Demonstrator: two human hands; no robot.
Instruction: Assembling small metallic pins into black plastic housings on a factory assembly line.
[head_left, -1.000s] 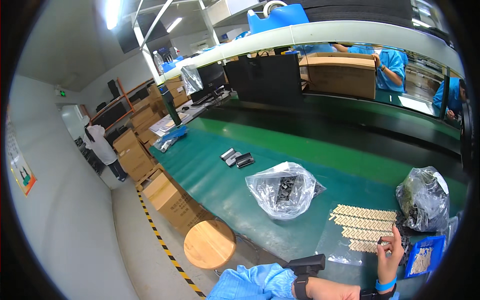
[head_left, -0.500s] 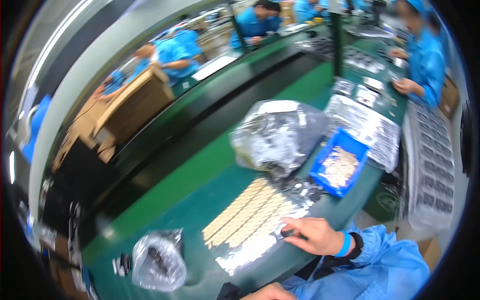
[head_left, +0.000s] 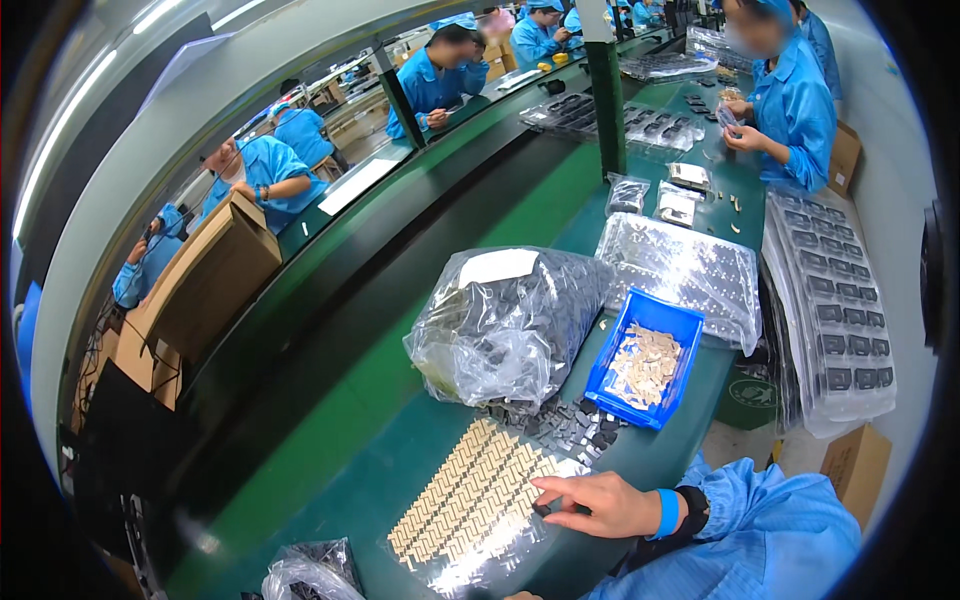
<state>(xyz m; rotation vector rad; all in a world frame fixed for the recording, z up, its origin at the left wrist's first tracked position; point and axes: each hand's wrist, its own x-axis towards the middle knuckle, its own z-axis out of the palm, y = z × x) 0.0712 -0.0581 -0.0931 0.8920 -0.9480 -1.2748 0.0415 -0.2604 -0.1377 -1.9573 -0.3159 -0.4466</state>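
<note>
view is swinging toward three o'clock; right hand (head_left: 608,505) is pinching a dark piece (head_left: 541,509), beige rows (head_left: 468,492) lying at its nine o'clock.

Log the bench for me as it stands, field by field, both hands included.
Right hand: small dark piece between thumb and forefinger, at the right side of the clear plastic sheet
Left hand: sliver at the lower edge; grip unclear
On sheet: slanted rows of small tan strips
Blue rectangular plastic tray: pale tan slips heaped inside
Large clear plastic bag: dark contents, beyond the sheet
Loose: small black and grey pieces beside the tray
</note>
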